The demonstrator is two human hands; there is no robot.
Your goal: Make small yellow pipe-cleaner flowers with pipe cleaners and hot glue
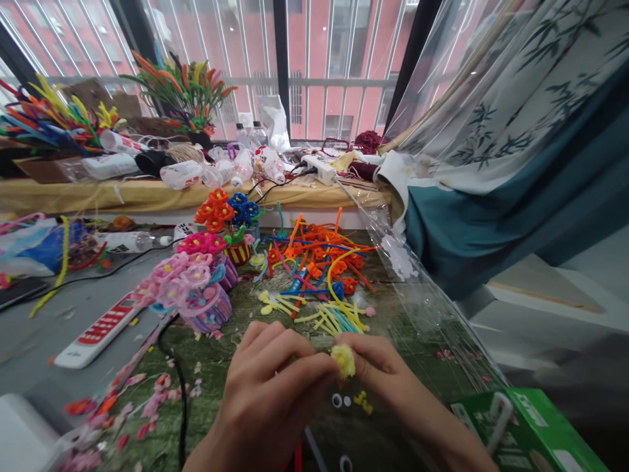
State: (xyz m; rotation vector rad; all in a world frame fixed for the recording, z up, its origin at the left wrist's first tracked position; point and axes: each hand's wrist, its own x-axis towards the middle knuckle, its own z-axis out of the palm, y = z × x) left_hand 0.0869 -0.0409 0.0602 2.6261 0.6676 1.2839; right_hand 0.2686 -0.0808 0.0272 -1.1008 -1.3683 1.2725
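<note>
Low in the middle of the head view, a small yellow fuzzy pipe-cleaner flower [343, 361] is pinched between both hands. My left hand [275, 387] grips it from the left with thumb and forefinger, the other fingers curled. From the right, my right hand [386, 373] holds it with closed fingertips. Its underside is hidden by the fingers. Just below lie googly eyes [337, 400] and several tiny yellow bits [363, 402]. Beyond the hands is a bunch of pale yellow pipe-cleaner stems [331, 319], with a heap of orange pipe-cleaner flowers [319, 246] behind it.
Pink pipe-cleaner flowers [189, 278] stand in a purple pot [209, 311] at left. A red-and-white remote [98, 331] lies farther left, near a black cable [183, 393]. A green box [535, 426] sits at lower right. Bottles and yarn crowd the windowsill [162, 195].
</note>
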